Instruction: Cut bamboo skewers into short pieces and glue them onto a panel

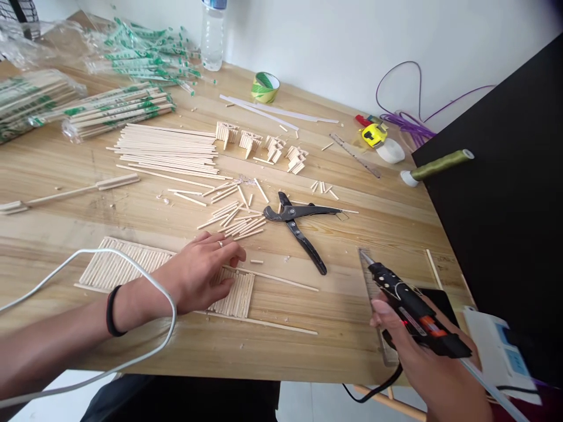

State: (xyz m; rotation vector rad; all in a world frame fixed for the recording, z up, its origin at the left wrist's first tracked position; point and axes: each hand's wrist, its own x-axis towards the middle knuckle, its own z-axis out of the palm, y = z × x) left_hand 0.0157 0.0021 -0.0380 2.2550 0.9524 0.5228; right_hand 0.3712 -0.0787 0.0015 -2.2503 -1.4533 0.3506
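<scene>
My right hand (422,357) grips a black glue gun (409,308) with a red light on its side; its nozzle points up and left over a clear ruler (372,293). A white glue stick (488,384) runs out of its back end. My left hand (200,272) lies over a panel of short wooden sticks (240,296), its thumb and curved index finger apart. The sticks sit side by side across two long rods (281,328). Above the hand lie loose cut sticks (241,225) and black cutters (292,214) with handles apart.
Long sticks (167,146) and several small stick assemblies (250,140) lie farther back. Wrapped chopsticks (118,111), a water bottle (213,35), tape roll (265,88), yellow tape measure (373,136) and thread spool (440,167) surround them. A white cable (162,287) loops over my left forearm.
</scene>
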